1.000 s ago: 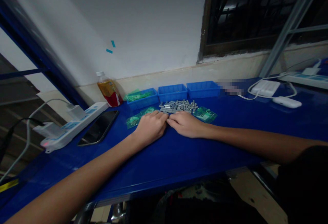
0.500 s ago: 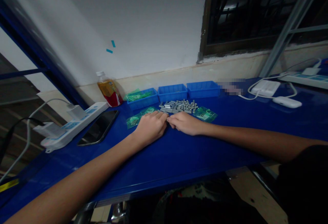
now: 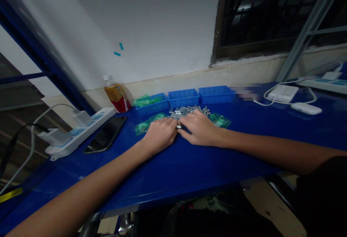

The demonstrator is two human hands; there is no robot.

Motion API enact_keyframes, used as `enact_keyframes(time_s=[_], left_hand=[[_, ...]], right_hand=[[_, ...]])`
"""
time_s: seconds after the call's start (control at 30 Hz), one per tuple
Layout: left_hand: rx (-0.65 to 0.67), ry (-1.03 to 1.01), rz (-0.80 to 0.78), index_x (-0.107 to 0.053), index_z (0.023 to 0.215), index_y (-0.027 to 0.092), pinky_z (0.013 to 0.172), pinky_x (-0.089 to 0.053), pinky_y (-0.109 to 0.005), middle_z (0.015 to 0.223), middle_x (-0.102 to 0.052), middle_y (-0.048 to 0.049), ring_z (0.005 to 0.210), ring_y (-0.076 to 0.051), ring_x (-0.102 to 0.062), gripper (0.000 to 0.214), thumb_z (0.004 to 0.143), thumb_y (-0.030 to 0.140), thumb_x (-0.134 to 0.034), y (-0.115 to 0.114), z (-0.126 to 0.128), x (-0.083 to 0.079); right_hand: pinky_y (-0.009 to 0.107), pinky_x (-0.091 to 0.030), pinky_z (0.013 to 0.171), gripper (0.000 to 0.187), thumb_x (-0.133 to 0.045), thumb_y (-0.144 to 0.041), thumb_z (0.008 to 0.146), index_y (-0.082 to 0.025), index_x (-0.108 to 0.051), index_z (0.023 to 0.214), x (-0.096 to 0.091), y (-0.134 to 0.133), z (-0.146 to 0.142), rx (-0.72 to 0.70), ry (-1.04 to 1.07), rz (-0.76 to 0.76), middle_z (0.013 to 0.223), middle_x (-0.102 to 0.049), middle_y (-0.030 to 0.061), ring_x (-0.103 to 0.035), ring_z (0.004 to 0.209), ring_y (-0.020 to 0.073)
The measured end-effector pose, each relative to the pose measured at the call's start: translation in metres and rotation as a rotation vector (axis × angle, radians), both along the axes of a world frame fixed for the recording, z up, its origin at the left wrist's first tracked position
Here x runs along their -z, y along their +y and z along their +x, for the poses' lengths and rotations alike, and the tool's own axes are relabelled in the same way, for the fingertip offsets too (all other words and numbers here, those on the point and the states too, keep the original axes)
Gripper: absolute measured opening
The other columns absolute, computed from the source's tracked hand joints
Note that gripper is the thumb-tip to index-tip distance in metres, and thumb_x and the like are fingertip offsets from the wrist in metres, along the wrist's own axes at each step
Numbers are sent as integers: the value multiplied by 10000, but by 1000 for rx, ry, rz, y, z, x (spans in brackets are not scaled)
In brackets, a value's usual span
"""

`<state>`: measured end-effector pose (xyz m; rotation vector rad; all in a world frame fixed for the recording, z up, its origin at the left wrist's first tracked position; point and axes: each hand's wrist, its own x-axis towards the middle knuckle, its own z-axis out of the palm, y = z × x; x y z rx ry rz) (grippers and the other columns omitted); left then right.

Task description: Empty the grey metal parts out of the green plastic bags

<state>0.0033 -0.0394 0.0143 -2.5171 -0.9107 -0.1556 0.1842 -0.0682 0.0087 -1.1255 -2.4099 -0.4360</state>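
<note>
Metal fitting (image 3: 179,126) in close finger work, just short of fastener heap (image 3: 178,111)

Left hand (image 3: 161,134), off the heap's near left side: curled almost into a fist, apparently pinching one end of the fitting. Right hand (image 3: 202,128), covering part of the heap's near edge in this view: half-spread, thumb parted from forefinger, with the fitting between their tips; cannot tell whether actually gripped there. Beyond the heap, three blue plastic bins (image 3: 183,102); to its left and right, green-tinted packets (image 3: 221,120) on the blue table (image 3: 176,172).

Main risk: a dropped fitting. Likely cause: a pinch on so short a stub, or a left-hand release before any firm right-hand hold. Could then roll into the heap and get lost among similar pieces. Second risk: scattered fasteners, from right-hand knuckles sweeping the heap's near edge. Could also shove the right-hand packet aside.
</note>
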Motion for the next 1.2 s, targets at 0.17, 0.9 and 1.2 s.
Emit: enact_keyframes(time_s=[0.17, 0.9, 1.2], left_hand=[[10, 5, 11, -527, 895, 147, 654, -461, -298, 831, -602, -70, 793, -202, -582, 187, 905, 245, -368, -1, 0, 0], [1, 2, -10, -520, 932, 155, 658, -475, -299, 851, -610, -71, 791, -208, -586, 191, 911, 249, -355, -3, 2, -2], [2, -13, -19, -503, 1031, 157, 663, -480, -316, 894, -628, -65, 823, -220, -596, 209, 905, 228, -352, -4, 2, -2]], right_hand=[[330, -258, 734, 267, -404, -306, 902, -145, -588, 794, 0, 0, -1, 13, -37, 52, 720, -634, 74, -515, 680, 173], [301, -292, 712, 323, -386, -286, 921, -149, -611, 734, -1, 6, -3, -22, 72, -255, 677, -637, 43, -518, 624, 137], [241, -309, 588, 353, -384, -261, 902, -153, -576, 626, -3, 8, -4, -48, 360, -579, 550, -537, -13, -508, 563, 110]])
